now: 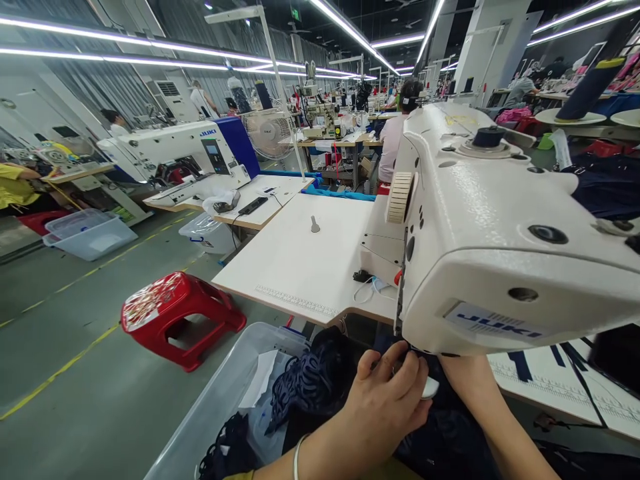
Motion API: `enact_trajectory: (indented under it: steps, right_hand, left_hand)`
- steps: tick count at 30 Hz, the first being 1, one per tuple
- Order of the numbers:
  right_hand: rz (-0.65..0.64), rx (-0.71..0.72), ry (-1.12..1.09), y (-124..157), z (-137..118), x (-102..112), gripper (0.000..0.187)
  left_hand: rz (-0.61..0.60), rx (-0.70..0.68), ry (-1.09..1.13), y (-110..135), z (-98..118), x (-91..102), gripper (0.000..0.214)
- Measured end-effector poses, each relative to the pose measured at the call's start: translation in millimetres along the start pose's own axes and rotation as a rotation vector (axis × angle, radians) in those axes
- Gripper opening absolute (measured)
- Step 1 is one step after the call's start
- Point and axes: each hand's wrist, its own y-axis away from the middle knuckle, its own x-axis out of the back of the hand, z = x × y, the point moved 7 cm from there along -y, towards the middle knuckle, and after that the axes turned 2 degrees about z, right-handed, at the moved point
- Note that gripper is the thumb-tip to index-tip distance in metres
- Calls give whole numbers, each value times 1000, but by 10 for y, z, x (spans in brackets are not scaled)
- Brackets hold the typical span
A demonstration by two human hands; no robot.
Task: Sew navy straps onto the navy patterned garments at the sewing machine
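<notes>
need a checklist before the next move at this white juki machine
1. Left hand clear of the needle on the white JUKI sewing machine: cannot tell, needle hidden.
2. Right hand in full view: not ok, partly hidden by machine.
3. Dark navy fabric flat at the needle: cannot tell, view blocked.
4. Loose items off the white tabletop: not ok, pale-blue item with white loops.
5. Red plastic stool upright: ok.

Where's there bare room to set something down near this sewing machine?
The white tabletop is bare between the printed ruler and small metal piece. It's crowded around your left hand: dark cloth, sewing machine, plastic bin of dark cords.
</notes>
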Motion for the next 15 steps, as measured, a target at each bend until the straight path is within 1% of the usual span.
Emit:
enact_trajectory:
  steps: [6,11,13,15]
  right_hand:
    - [16,-12,-30,-19,86,25,24]
    - [37,-126,-89,37,182,42,33]
    - [18,-164,-132,73,170,42,34]
    - [-36,-195,-196,113,164,21,33]
  left_hand:
    - [-12,30,-59,33,-30,-2,34]
    - [-55,35,-26,34,-57,35,41]
    - [-64,31,-13,26,-59,52,38]
    - [-66,24,-13,14,-53,63,37]
